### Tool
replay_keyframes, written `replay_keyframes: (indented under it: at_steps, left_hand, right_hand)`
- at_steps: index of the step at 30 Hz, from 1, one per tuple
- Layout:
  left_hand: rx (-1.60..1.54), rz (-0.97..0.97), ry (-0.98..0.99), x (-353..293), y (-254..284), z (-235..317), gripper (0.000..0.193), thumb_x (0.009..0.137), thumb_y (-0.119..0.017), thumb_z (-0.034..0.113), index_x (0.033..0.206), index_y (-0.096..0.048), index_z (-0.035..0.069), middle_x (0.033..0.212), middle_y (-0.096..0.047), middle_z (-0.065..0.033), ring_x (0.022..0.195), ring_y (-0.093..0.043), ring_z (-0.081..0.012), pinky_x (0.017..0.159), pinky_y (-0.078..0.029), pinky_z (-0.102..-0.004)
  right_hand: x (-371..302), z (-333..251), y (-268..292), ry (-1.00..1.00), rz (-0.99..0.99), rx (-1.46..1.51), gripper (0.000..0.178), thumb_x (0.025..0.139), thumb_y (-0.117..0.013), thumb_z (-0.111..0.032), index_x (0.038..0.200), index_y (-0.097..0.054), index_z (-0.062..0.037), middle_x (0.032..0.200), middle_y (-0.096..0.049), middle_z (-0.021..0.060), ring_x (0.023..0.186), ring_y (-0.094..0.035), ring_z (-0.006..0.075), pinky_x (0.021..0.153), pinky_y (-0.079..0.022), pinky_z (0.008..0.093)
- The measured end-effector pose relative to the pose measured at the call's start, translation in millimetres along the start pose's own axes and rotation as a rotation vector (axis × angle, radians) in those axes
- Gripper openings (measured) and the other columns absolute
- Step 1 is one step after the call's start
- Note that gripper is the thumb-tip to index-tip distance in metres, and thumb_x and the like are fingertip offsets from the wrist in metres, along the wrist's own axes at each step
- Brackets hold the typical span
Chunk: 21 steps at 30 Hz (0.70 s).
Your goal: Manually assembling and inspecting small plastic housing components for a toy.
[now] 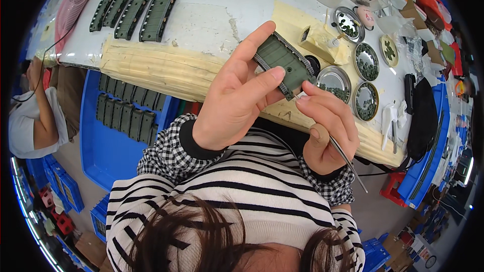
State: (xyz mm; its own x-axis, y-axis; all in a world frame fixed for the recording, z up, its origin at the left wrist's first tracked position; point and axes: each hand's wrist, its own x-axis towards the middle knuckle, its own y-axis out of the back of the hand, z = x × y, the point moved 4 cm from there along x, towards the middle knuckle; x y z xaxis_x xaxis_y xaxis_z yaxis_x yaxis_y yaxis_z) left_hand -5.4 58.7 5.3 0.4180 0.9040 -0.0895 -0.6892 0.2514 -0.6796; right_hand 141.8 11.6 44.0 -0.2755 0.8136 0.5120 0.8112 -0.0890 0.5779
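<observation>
My left hand (237,90) is wrapped round a dark green model tank hull (282,60), a plastic piece with ribbed tracks along its long sides. Its thumb presses on the flat face while the index finger stretches along the far end. A thin metal tool (348,162) is gripped in my right hand (330,126), its shaft slanting down to the right past the palm. My right fingertips meet the near right end of the hull, where the tool's tip seems to touch it. Whether a small part sits at that tip I cannot make out.
Several similar hulls (159,17) lie at the table's far left. More fill part of a blue bin (96,153) below left. Round metal dishes (366,102) of small green parts stand right of my hands, near a yellowish block (322,45). Another person (38,121) is at far left.
</observation>
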Motion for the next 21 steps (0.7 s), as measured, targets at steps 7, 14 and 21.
replay_keyframes:
  at_steps: [7,14,21]
  left_hand:
    - [0.006,-0.006,0.005,0,-2,1,0.06,0.1,-0.045,0.009,0.153,-0.017,0.009,0.145,-0.039,-0.012,0.131,-0.047,-0.0306,0.104,-0.046,-0.0417]
    - [0.016,-0.014,0.015,1,-3,1,0.06,0.1,-0.044,0.01,0.154,-0.016,0.011,0.145,-0.04,-0.0125,0.131,-0.047,-0.0308,0.104,-0.047,-0.0415]
    - [-0.096,-0.052,-0.025,9,3,14,0.06,0.104,-0.041,0.023,0.155,-0.009,0.019,0.143,-0.041,-0.02,0.128,-0.05,-0.0329,0.105,-0.047,-0.041]
  right_hand:
    - [-1,1,1,-0.004,0.007,0.019,0.027,0.082,-0.069,-0.004,0.108,-0.067,0.0012,0.104,-0.065,0.0164,0.106,-0.065,0.0334,0.087,-0.055,0.039]
    - [-6,4,2,0.001,0.086,0.095,0.026,0.092,-0.062,-0.019,0.108,-0.066,0.0019,0.105,-0.065,0.0177,0.103,-0.066,0.0332,0.086,-0.054,0.0379]
    - [-25,26,9,-0.157,0.473,0.404,0.069,0.099,-0.032,-0.058,0.109,-0.064,0.002,0.098,-0.064,0.0179,0.088,-0.066,0.0271,0.079,-0.055,0.0364]
